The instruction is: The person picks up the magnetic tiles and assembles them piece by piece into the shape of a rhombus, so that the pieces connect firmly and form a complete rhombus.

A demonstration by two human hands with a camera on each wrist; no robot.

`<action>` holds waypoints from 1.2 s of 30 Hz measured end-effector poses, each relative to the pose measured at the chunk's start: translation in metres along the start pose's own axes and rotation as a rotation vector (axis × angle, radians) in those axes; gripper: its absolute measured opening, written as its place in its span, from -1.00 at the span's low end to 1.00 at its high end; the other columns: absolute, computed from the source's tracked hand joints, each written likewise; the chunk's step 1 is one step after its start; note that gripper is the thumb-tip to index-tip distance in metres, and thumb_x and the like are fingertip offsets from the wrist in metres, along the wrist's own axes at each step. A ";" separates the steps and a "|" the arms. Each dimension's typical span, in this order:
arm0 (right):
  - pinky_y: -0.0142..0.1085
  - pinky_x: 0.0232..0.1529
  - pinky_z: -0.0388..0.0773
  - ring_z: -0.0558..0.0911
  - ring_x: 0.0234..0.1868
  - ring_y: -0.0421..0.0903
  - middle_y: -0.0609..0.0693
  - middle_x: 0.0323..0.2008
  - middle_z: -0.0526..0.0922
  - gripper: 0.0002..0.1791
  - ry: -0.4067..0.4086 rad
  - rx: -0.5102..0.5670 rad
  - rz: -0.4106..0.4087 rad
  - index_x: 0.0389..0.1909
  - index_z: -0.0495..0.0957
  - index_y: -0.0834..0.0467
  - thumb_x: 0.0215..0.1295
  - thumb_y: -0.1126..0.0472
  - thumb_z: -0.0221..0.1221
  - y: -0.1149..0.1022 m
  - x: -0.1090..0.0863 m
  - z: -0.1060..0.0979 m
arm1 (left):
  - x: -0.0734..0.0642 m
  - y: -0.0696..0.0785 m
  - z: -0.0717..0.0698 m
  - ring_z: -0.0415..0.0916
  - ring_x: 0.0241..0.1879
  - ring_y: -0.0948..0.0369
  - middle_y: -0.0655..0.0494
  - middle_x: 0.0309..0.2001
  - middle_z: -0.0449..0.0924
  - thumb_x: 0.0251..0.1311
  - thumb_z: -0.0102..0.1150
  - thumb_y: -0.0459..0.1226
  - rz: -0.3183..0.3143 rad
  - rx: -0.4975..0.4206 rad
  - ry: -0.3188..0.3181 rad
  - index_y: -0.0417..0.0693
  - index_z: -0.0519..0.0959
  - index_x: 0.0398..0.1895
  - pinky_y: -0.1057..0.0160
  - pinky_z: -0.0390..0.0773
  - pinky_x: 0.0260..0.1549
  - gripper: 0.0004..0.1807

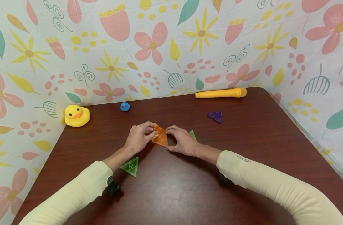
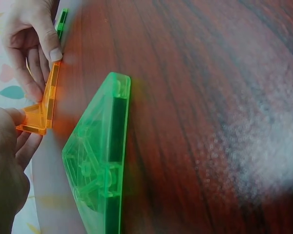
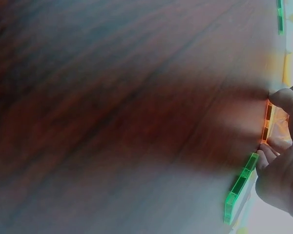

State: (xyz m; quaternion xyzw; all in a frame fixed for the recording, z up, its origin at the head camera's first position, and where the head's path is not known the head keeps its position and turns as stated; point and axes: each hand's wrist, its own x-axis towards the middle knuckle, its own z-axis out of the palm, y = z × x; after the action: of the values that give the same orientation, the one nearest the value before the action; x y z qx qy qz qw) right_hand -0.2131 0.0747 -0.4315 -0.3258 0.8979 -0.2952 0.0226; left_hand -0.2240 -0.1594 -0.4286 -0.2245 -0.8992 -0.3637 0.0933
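Two orange translucent triangular tiles (image 1: 161,139) meet at an edge at mid-table, one tilted up from the other, as the left wrist view shows. My left hand (image 1: 137,137) pinches the tilted one between thumb and fingers. With thumb and fingertips, my right hand (image 1: 184,142) grips the other tile at its corners, low by the tabletop. A green triangular tile (image 1: 132,166) lies near my left forearm and looms large in the left wrist view (image 2: 100,151). Behind my right hand a second green tile (image 1: 192,134) is mostly hidden; the right wrist view shows its edge (image 3: 240,187).
A purple triangular tile (image 1: 216,116) lies toward the back right. At the back edge are a yellow toy microphone (image 1: 220,93) and a small blue duck (image 1: 125,106). A larger yellow duck (image 1: 77,115) sits at the back left corner. Flower-printed cloth (image 1: 166,47) surrounds the brown table (image 1: 171,193).
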 end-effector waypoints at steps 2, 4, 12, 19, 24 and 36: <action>-0.02 0.34 0.54 0.57 0.34 0.13 0.18 0.33 0.52 -0.35 -0.010 -0.008 0.005 0.31 0.56 0.37 0.29 0.16 0.52 0.000 0.000 0.000 | 0.000 0.000 0.000 0.82 -0.18 0.10 -0.02 -0.15 0.83 0.36 0.45 -0.30 -0.003 -0.005 -0.004 -0.12 0.73 0.05 0.13 0.78 -0.18 -0.76; -0.02 0.34 0.54 0.57 0.34 0.13 0.18 0.34 0.51 -0.34 -0.017 -0.012 0.008 0.31 0.56 0.37 0.29 0.15 0.52 -0.001 0.000 -0.001 | -0.001 0.000 0.000 0.82 -0.18 0.11 -0.02 -0.14 0.83 0.37 0.44 -0.29 -0.005 -0.007 -0.008 -0.11 0.73 0.06 0.14 0.78 -0.19 -0.75; -0.04 0.33 0.55 0.57 0.33 0.12 0.18 0.34 0.50 -0.34 -0.027 -0.025 0.009 0.32 0.56 0.36 0.30 0.13 0.51 -0.001 0.000 -0.002 | -0.001 -0.001 0.000 0.82 -0.19 0.10 -0.02 -0.15 0.83 0.38 0.44 -0.27 0.009 -0.009 0.007 -0.10 0.74 0.07 0.11 0.78 -0.20 -0.75; -0.05 0.33 0.54 0.56 0.34 0.11 0.17 0.36 0.49 -0.33 -0.039 -0.032 0.012 0.34 0.55 0.35 0.32 0.12 0.50 -0.002 0.000 -0.002 | -0.001 0.000 0.000 0.82 -0.19 0.08 0.00 -0.19 0.83 0.38 0.44 -0.27 -0.023 -0.014 0.025 -0.12 0.74 0.05 0.08 0.78 -0.19 -0.76; -0.06 0.33 0.55 0.57 0.34 0.09 0.16 0.35 0.50 -0.33 -0.044 -0.044 0.004 0.34 0.55 0.35 0.32 0.11 0.50 -0.001 0.000 -0.002 | -0.001 0.000 0.000 0.82 -0.19 0.06 -0.04 -0.19 0.83 0.37 0.45 -0.26 -0.045 -0.012 0.031 -0.15 0.74 0.04 0.06 0.79 -0.20 -0.75; -0.09 0.28 0.58 0.58 0.31 0.07 0.16 0.37 0.46 -0.33 -0.066 -0.060 0.006 0.36 0.53 0.35 0.36 0.10 0.47 -0.001 0.000 -0.002 | 0.002 -0.001 -0.001 0.82 -0.18 0.03 -0.08 -0.18 0.83 0.40 0.42 -0.27 -0.099 -0.021 0.024 -0.21 0.72 0.07 0.03 0.78 -0.16 -0.73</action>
State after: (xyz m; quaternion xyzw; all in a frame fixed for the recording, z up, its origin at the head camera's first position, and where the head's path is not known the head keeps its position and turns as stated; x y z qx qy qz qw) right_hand -0.2126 0.0749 -0.4293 -0.3331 0.9061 -0.2572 0.0434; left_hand -0.2258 -0.1598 -0.4280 -0.1765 -0.9041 -0.3801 0.0838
